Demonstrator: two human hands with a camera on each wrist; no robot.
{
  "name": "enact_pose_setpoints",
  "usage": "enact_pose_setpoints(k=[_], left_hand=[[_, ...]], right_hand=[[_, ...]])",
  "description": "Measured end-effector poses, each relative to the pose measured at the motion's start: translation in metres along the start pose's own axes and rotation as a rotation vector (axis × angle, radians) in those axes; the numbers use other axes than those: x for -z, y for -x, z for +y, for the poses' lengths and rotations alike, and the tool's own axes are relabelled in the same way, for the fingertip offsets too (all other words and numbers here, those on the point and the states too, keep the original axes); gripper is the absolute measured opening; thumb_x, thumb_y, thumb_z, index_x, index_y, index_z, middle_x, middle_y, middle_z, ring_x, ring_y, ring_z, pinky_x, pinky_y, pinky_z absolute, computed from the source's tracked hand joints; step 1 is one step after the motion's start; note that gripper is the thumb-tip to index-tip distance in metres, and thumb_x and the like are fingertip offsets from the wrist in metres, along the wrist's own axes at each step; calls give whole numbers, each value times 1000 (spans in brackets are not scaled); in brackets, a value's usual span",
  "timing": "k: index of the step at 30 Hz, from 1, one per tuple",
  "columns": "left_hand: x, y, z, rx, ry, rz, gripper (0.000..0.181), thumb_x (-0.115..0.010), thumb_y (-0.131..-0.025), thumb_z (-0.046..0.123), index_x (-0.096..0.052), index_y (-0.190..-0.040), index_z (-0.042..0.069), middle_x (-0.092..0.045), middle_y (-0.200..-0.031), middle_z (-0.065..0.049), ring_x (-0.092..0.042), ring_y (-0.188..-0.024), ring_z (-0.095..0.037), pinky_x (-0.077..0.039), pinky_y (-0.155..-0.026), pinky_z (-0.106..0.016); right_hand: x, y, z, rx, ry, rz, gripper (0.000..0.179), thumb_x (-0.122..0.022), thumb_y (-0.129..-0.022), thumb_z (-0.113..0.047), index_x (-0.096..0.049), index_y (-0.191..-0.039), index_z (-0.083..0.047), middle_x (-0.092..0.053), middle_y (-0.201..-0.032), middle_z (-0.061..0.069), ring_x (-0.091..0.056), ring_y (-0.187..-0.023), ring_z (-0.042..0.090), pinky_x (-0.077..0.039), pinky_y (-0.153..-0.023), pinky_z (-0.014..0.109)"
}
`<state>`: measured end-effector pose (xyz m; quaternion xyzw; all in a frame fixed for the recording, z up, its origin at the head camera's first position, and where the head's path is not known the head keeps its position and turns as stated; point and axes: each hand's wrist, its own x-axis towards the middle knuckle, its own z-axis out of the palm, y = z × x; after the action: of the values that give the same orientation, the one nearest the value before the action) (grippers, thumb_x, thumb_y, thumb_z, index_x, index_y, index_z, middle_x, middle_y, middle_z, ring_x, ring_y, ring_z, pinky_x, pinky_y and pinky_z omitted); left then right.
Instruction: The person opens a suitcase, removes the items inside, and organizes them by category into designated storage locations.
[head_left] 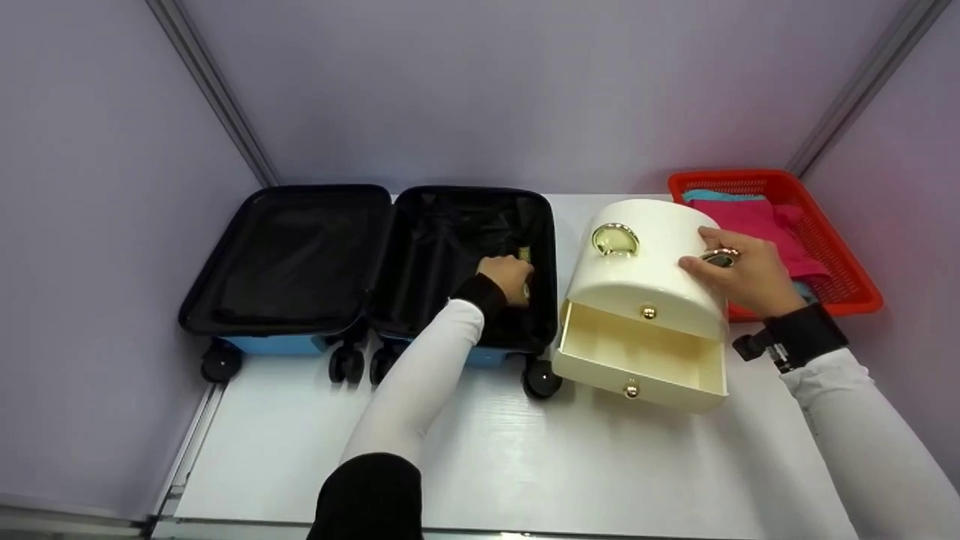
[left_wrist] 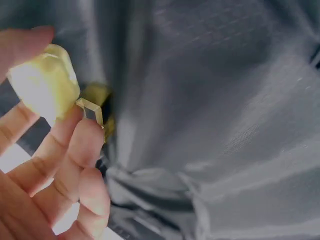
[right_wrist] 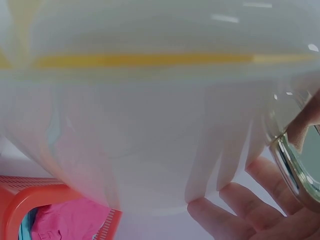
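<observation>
My left hand (head_left: 508, 279) is down inside the right half of an open suitcase (head_left: 550, 225). Its thumb and fingers hold a small translucent yellow bottle-like thing (left_wrist: 47, 82), whose exact kind I cannot tell. Past the fingertips, a darker yellow piece (left_wrist: 97, 94) and a clear squarish rim lie against the black lining (left_wrist: 215, 95). My right hand (head_left: 754, 274) rests on the right side of a cream cosmetic box (head_left: 660, 240), spread about its gold handle (head_left: 721, 257) with fingertips touching the glossy wall. The lower drawer (head_left: 637, 375) of the box is pulled out.
Behind and right of the box stands a red plastic basket (head_left: 847, 262) with pink (head_left: 750, 225) and blue cloth in it. The suitcase's left half (head_left: 292, 255) lies open too, wheels toward me. Panel walls enclose the white table (head_left: 480, 465) behind and on both sides.
</observation>
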<state>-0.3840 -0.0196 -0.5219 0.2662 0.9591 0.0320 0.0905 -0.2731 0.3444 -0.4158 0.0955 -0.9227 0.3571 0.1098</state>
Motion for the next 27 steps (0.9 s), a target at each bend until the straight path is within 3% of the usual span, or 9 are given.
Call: enact_pose_setpoints(k=[4, 9, 12, 15, 18, 23, 27], left_hand=[[22, 7, -1, 34, 107, 86, 38, -79, -89, 39, -74, -119, 16, -79, -115, -6, -76, -104, -30, -61, -92, -50], [43, 17, -2, 71, 434, 166, 31, -69, -94, 21, -72, -122, 9, -77, -114, -10, -73, -92, -27, -60, -85, -41], [51, 24, -2, 45, 611, 153, 32, -67, -99, 14, -74, -129, 4, -79, -110, -13, -71, -79, -19, -61, -72, -33], [65, 32, -1, -12, 713, 91, 36, -70, -102, 10, -74, -137, 3, -81, -107, -16, -70, -71, -13, -59, -64, -25], [86, 43, 5, -79, 721, 20, 39, -69, -103, 8, -71, -141, 2, -81, -105, -19, -69, -70, -12, -56, -63, -22], [123, 63, 23, -226, 597, -66, 41, -63, -101, 6, -72, -140, 3, -80, -103, -15, -66, -75, -13, -52, -69, -22], [136, 73, 49, -356, 500, -103, 34, -69, -95, 11, -80, -127, 7, -80, -103, -7, -63, -82, -11, -50, -75, -23]], right_hand=[[0, -2, -1, 10, 3, 18, 38, -88, -94, -22, -74, -114, 6, -71, -132, 32, -64, -112, 35, -42, -72, 1], [-1, -3, 1, 16, -17, 26, 31, -89, -93, -20, -68, -97, 1, -69, -138, 32, -65, -121, 41, -43, -73, 1], [-2, -2, 1, 18, -26, 18, 31, -89, -93, -19, -66, -94, 1, -67, -141, 33, -65, -128, 48, -43, -73, 0], [-3, -2, 0, 17, -23, 13, 30, -88, -93, -20, -67, -95, 1, -67, -141, 33, -66, -125, 47, -43, -71, 1], [-2, -2, 0, 14, -20, 6, 30, -88, -93, -20, -68, -97, 2, -68, -139, 33, -66, -120, 44, -44, -70, 2], [0, -2, 1, 11, -18, 0, 33, -88, -94, -21, -72, -105, 5, -68, -138, 35, -66, -119, 46, -43, -72, 0], [1, -3, 2, 16, -9, 7, 33, -89, -93, -21, -72, -104, 6, -68, -138, 34, -66, -122, 48, -42, -74, 0]])
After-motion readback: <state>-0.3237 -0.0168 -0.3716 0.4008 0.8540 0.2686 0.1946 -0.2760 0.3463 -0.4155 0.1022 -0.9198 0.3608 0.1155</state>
